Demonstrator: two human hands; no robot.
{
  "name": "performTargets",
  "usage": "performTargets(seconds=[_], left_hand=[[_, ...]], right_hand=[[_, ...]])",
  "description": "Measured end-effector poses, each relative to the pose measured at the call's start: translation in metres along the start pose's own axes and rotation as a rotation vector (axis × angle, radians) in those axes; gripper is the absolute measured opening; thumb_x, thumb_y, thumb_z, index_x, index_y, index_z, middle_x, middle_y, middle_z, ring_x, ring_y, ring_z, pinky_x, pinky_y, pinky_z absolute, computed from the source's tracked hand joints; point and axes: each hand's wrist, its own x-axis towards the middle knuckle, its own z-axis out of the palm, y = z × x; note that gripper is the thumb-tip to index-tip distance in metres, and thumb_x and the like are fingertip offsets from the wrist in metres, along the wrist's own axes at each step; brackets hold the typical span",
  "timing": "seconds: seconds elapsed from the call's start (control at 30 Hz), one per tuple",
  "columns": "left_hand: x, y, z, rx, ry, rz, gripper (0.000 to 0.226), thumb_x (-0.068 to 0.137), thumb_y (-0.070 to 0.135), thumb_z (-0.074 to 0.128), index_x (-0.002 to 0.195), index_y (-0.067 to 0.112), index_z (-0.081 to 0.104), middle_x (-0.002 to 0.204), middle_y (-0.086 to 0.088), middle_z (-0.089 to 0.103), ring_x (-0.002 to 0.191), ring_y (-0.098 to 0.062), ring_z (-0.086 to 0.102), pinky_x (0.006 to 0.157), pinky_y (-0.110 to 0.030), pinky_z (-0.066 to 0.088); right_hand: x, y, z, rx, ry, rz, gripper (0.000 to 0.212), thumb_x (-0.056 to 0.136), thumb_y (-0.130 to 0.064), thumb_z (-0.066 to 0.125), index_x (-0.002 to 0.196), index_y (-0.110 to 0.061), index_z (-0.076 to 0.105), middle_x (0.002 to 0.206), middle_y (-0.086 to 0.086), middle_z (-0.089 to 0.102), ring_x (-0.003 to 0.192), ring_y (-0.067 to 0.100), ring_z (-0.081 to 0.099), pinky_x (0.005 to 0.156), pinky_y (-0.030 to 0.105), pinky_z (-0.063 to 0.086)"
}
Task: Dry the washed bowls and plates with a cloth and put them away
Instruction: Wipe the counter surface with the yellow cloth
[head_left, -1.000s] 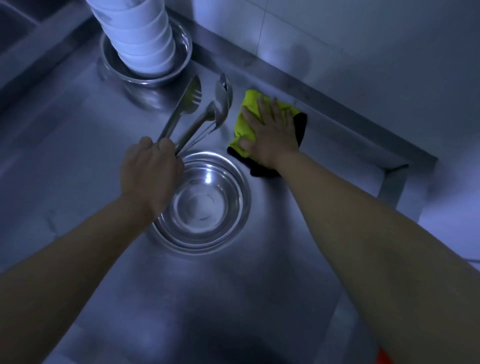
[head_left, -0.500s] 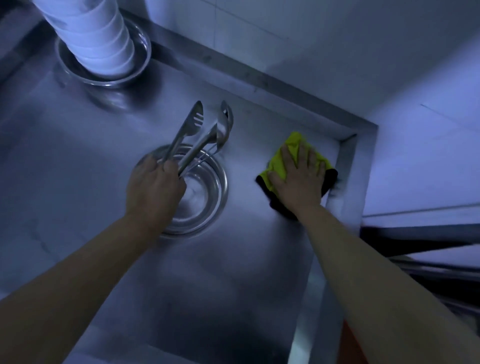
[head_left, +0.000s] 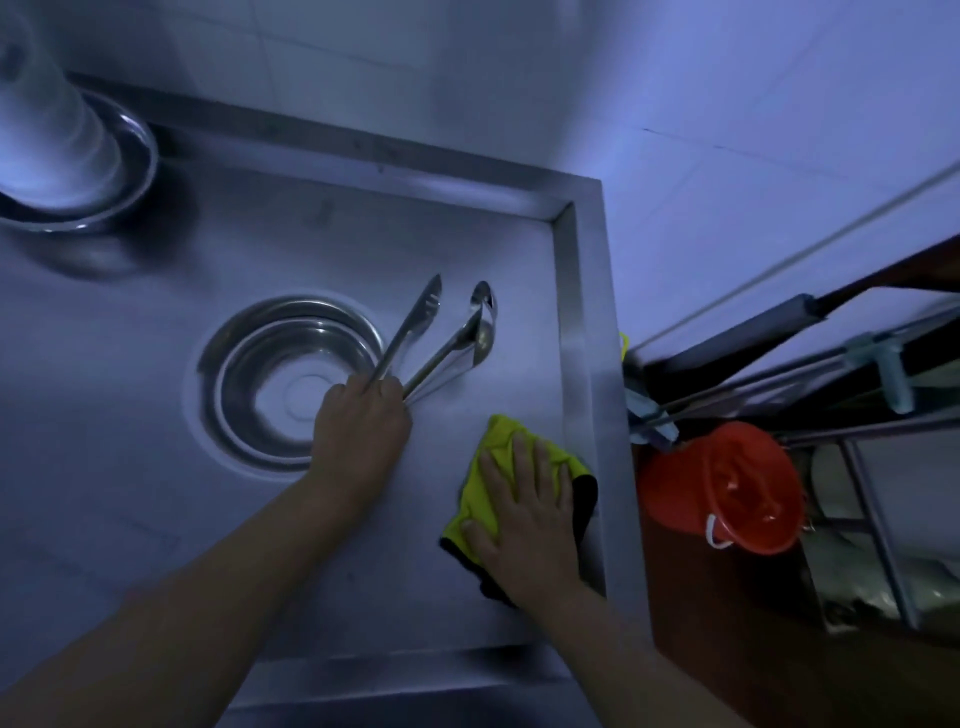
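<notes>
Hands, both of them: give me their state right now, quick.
Left hand: closed around the handles of the metal tongs.
Right hand: open, fingers flat, pressing the yellow cloth on the steel counter.

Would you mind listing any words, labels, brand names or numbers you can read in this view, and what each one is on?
None can be read.
The yellow cloth under the right hand, the tongs in the left hand, the steel bowl, the blurred white bowl stack and the red bucket show no lettering.
</notes>
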Motion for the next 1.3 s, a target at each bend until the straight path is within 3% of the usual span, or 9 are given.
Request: performTargets(seconds=[0.23,0.37,0.47,0.57,0.77,1.0,1.13,1.23,1.3], left_hand=[[-0.002,0.029,0.007,-0.039,0.080,0.092,0.011,0.064,0.006,0.045,0.060,0.012,0.053,0.052,-0.007,0.054,0.056,-0.027,0.056,0.049,-0.029,0.039],[-0.003,0.038,0.015,0.012,0.045,0.108,0.012,0.067,0.007,0.045,0.063,0.013,0.055,0.057,-0.006,0.056,0.059,-0.026,0.057,0.051,-0.030,0.040],[-0.003,0.043,0.016,-0.002,0.079,0.083,0.010,0.065,0.007,0.046,0.062,0.012,0.054,0.055,-0.008,0.056,0.057,-0.026,0.057,0.049,-0.029,0.040],[-0.006,0.048,0.018,-0.005,0.077,0.069,0.005,0.062,0.007,0.053,0.062,0.012,0.053,0.055,-0.009,0.056,0.057,-0.027,0.057,0.049,-0.030,0.041],[-0.008,0.055,0.017,-0.068,0.001,-0.043,0.028,0.058,0.017,0.080,0.066,0.007,0.055,0.062,-0.013,0.057,0.062,-0.030,0.059,0.051,-0.033,0.042],[-0.013,0.067,0.014,-0.121,-0.148,-0.181,0.034,0.081,0.033,0.063,0.094,0.004,0.055,0.094,-0.016,0.060,0.095,-0.032,0.053,0.074,-0.040,0.037],[-0.017,0.072,0.001,-0.099,-0.218,-0.229,0.036,0.083,0.035,0.057,0.105,0.007,0.052,0.107,-0.013,0.057,0.104,-0.030,0.048,0.080,-0.037,0.034],[-0.036,0.081,-0.021,-0.379,-0.013,-0.226,0.036,0.077,0.031,0.071,0.100,0.004,0.062,0.097,-0.016,0.063,0.092,-0.033,0.055,0.076,-0.040,0.040],[-0.057,0.089,-0.038,-0.778,-0.046,-0.237,0.029,0.077,0.032,0.073,0.098,0.014,0.064,0.095,-0.004,0.064,0.088,-0.024,0.058,0.074,-0.033,0.042]], right_hand=[[-0.050,-0.008,0.007,-0.019,-0.016,0.008,0.079,0.076,-0.061,0.051,0.146,-0.027,0.038,0.154,0.016,0.027,0.142,0.038,0.019,0.108,0.055,0.015],[-0.049,-0.004,-0.006,0.053,0.027,-0.001,0.069,0.070,-0.057,0.057,0.132,-0.027,0.056,0.144,0.013,0.046,0.132,0.037,0.043,0.102,0.053,0.036],[-0.036,0.007,-0.017,0.185,0.213,0.080,0.046,0.069,-0.032,0.066,0.113,-0.019,0.067,0.122,0.008,0.062,0.106,0.033,0.062,0.083,0.047,0.048],[-0.016,0.015,-0.023,0.237,0.197,0.142,0.043,0.082,-0.022,0.067,0.124,-0.017,0.060,0.127,0.004,0.059,0.112,0.029,0.054,0.094,0.043,0.039],[0.009,0.028,-0.016,0.221,-0.009,0.092,0.051,0.093,-0.043,0.051,0.139,-0.025,0.041,0.130,0.000,0.044,0.120,0.024,0.037,0.097,0.038,0.028],[0.013,0.039,-0.032,0.598,-0.115,0.139,0.016,0.080,-0.015,0.066,0.096,-0.017,0.066,0.099,0.004,0.053,0.102,0.026,0.051,0.086,0.040,0.044],[-0.006,0.053,-0.049,0.868,-0.154,0.094,0.025,0.070,0.005,0.067,0.078,-0.017,0.059,0.075,-0.007,0.055,0.075,0.014,0.055,0.060,0.018,0.043],[-0.020,0.065,-0.064,0.919,-0.115,0.030,0.022,0.068,0.009,0.068,0.079,-0.009,0.062,0.068,-0.008,0.056,0.064,0.005,0.051,0.054,0.013,0.040],[-0.029,0.074,-0.074,0.924,-0.081,-0.014,0.021,0.068,0.010,0.067,0.080,-0.007,0.062,0.068,-0.007,0.057,0.061,0.001,0.049,0.054,0.013,0.039]])
